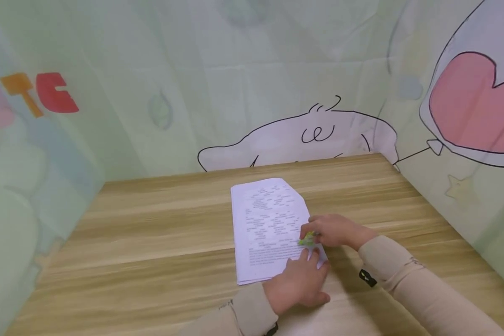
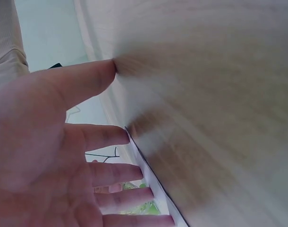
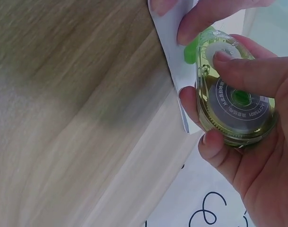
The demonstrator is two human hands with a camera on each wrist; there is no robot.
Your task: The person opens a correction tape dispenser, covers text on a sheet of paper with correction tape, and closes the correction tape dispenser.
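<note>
A stack of white printed sheets lies on the wooden table, its upper right corner cut or folded at a slant. My right hand grips a clear yellow-green correction tape over the right side of the top sheet. Its thumb lies across the round casing in the right wrist view, and the green tip points down at the paper. My left hand presses the lower right edge of the sheets with spread, straight fingers, its thumb on the bare wood.
The wooden table stretches left and right of the sheets. A printed cloth backdrop with cartoon drawings surrounds its back and sides. A black strap piece hangs at the right sleeve.
</note>
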